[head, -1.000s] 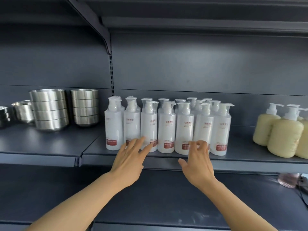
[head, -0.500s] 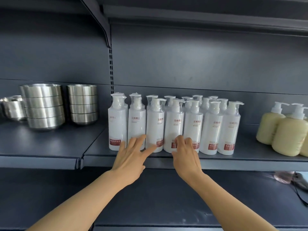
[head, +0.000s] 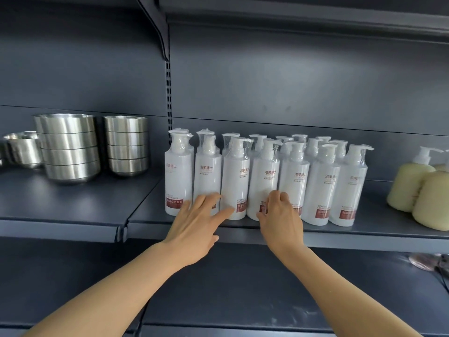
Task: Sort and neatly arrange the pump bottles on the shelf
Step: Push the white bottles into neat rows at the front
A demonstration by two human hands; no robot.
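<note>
Pump bottles (head: 264,181) line the shelf (head: 340,235) front edge; your left hand (head: 194,229) presses flat-fingered, your right hand (head: 281,222) pinches one.

Both forearms are bare, no sleeves, and the hands (head: 194,229) wear nothing.

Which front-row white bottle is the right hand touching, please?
The fourth from the left: the right hand covers its lower label.

Glossy white plastic pump bottles (head: 234,181), brushed steel bowls (head: 70,147), matt dark metal shelf (head: 73,205).
</note>
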